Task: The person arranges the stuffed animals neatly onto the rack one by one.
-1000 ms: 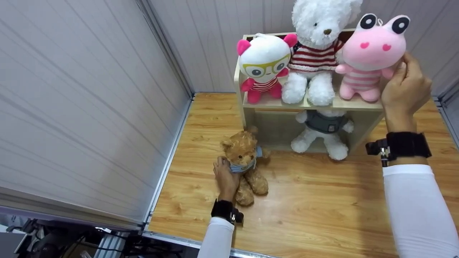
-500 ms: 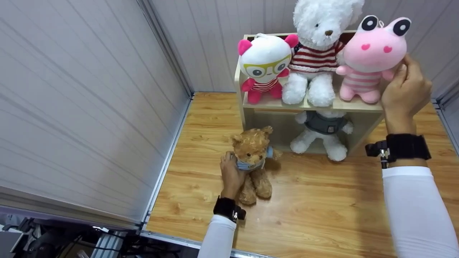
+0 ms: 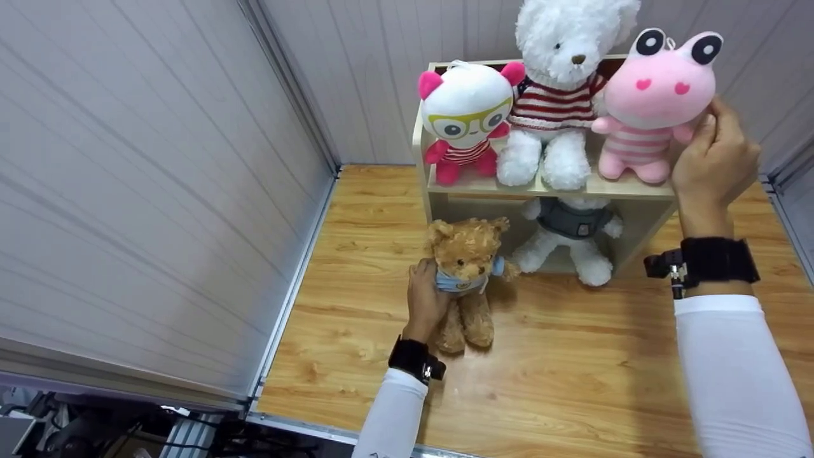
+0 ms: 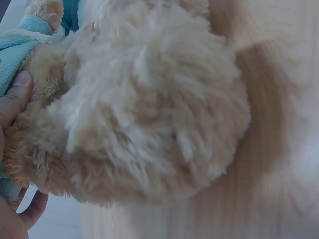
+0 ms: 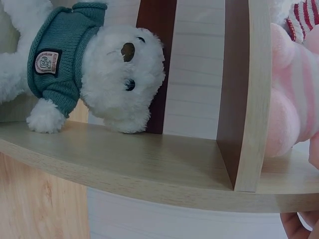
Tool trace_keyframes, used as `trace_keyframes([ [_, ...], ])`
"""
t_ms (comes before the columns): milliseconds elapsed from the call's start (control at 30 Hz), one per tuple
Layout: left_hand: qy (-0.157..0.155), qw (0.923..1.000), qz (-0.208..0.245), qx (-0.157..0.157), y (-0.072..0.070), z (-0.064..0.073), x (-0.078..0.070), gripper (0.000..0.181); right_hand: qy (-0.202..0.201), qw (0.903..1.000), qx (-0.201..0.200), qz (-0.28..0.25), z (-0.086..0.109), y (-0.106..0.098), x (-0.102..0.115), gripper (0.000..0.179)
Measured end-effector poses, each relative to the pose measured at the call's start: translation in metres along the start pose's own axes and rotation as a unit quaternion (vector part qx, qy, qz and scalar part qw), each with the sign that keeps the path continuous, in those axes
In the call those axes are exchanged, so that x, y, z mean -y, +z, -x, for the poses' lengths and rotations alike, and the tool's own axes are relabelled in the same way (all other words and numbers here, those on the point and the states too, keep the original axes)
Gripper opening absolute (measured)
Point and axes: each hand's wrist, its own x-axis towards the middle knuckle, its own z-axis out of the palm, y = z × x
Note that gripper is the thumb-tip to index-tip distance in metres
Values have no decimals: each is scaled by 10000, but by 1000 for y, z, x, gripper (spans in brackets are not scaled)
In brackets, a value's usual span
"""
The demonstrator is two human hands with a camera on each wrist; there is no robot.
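In the head view a brown teddy bear (image 3: 474,254) in a light blue top stands upright in front of the shelf (image 3: 547,191). My left hand (image 3: 427,296) grips the bear by its side. The left wrist view is mostly the bear's shaggy fur (image 4: 149,99), with a thumb (image 4: 17,94) pressed at the blue top. At the shelf's upper right side my right hand (image 3: 715,156) holds the side panel, thumb close against a pink frog plush (image 3: 658,95). Its curled fingers (image 5: 295,226) show just outside the panel in the right wrist view; the rest is out of frame.
A panda plush (image 3: 470,108) with yellow glasses and a white bear (image 3: 563,70) in a striped sweater share the top shelf with the frog. Below sits a white bear (image 5: 65,55) in a green-grey top. A wall panel (image 3: 159,191) borders the wooden floor (image 3: 540,369).
My left hand has moved the brown teddy bear to the right and slightly back, closer to the lower shelf opening, and turned it more upright. My right hand stays at the shelf's side.
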Motion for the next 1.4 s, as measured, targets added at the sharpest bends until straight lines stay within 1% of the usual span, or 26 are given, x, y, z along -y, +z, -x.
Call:
trace_keyframes([
  [100,-40,9999,-67,108,2,-5,-6,39,-10,10000,29,-36,0,-1,0,37],
  [233,-83,9995,-170,234,7,-12,-13,45,-12,10000,51,-4,0,-1,0,37],
  [333,-48,9996,-139,237,11,-17,-16,41,7,10000,57,21,0,-1,0,36],
  [400,-16,9997,-108,221,14,-20,-18,35,30,10000,54,45,0,0,0,36],
  [500,-52,9995,-219,228,16,-25,-21,31,9,10000,42,84,0,0,0,37],
  [600,-141,9988,-380,287,17,-31,-25,38,-11,9999,14,105,1,0,1,37],
  [767,-212,9982,-460,318,17,-40,-28,50,-18,9999,10,108,1,0,1,37],
  [933,-288,9988,-310,265,16,-48,-30,47,-55,9999,-31,83,1,0,1,37],
  [1100,-295,9991,-207,214,16,-54,-32,41,-49,10000,-16,52,0,0,1,37],
  [1233,-239,9995,-153,155,18,-57,-34,40,-19,10000,21,-5,0,0,0,36],
  [1400,-66,9998,-150,-97,19,-60,-36,46,-74,9999,48,-67,0,-1,-1,37],
])
